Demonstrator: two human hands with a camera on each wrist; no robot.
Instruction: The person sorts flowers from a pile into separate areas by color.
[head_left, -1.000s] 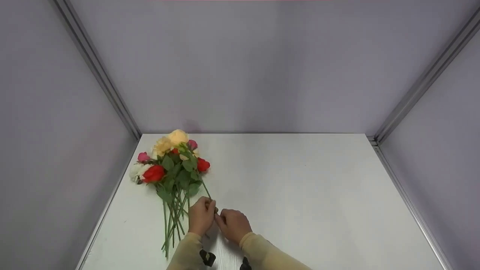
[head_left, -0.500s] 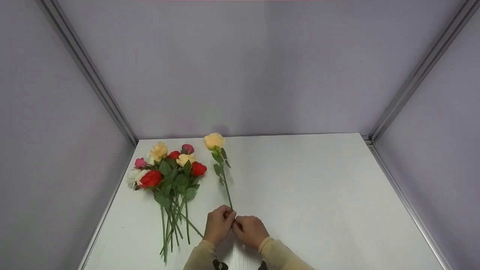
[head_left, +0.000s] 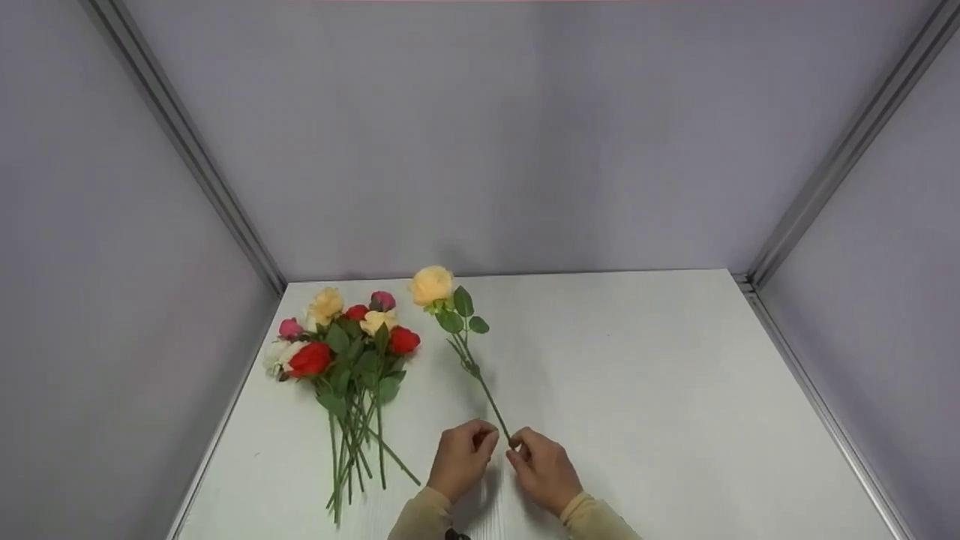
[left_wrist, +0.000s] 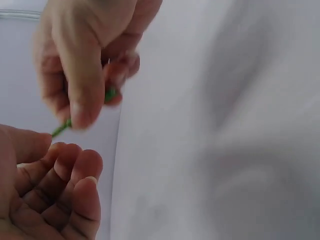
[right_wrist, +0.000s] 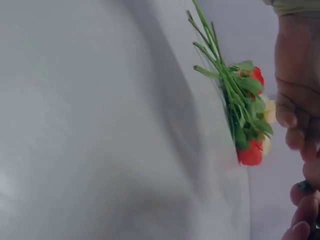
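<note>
Head view shows me the right hand (head_left: 546,466) with its fingertips pinching the bottom of a green stem (head_left: 490,398), while the left hand (head_left: 459,459) sits just beside it, fingers bent, and I cannot tell whether they touch it. Following the stem up and leftward, I pass leaves (head_left: 450,321) and reach its yellow bloom (head_left: 432,286); farther left, mixed flowers (head_left: 352,367) lie piled on the white table (head_left: 637,390)

Place: work booth (head_left: 82,315) — plain grey walls (head_left: 420,142) | metal corner rails (head_left: 188,142) | white tabletop (head_left: 660,390)
</note>
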